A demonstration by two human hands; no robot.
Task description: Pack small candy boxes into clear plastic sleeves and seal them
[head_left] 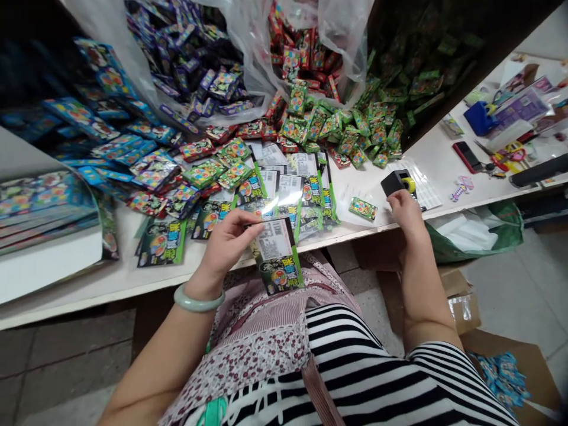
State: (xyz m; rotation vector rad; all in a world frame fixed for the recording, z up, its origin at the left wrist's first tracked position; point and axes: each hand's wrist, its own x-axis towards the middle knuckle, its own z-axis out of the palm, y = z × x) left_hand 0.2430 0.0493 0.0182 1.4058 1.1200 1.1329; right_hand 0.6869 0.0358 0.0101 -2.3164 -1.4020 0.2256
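My left hand pinches the top corner of a black and green printed card over my lap, just in front of the table edge. At the front of a black tape dispenser with yellow tape, my right hand has its thumb and fingers pressed together; whatever is between them is too small to make out. A single small green box lies on clear plastic between the hands. More printed cards lie overlapping on the table beyond my left hand.
Piles of blue, purple, red and green boxes cover the white table. A cardboard holder with cards stands at left. At right are a red phone, scissors and a blue dispenser.
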